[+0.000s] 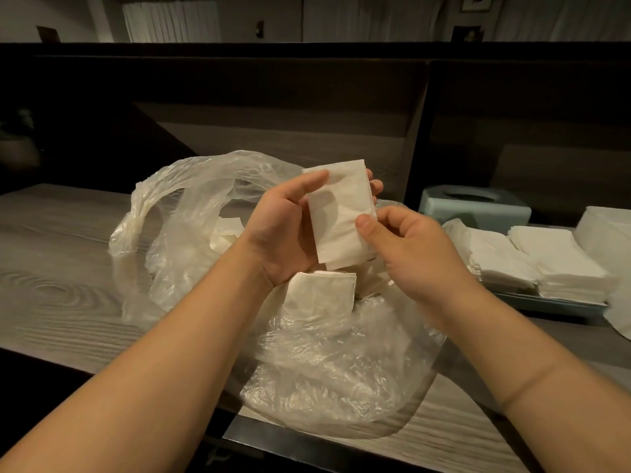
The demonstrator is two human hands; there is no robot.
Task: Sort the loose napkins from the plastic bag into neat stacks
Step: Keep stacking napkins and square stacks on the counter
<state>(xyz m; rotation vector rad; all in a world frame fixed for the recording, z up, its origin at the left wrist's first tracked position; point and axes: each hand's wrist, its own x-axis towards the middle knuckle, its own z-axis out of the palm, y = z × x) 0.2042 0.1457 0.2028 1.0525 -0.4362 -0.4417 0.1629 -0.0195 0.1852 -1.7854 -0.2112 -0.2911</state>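
Left hand [283, 227] cradles a small napkin stack [338, 216], fingers curled behind it; right hand [409, 247] pinches its right edge. Stack held above the plastic bag [324, 363] on the desk [58, 268].

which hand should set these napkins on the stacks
Right hand: it already pinches the napkins, and the stacks lie on its side. The left hand is farther from them.
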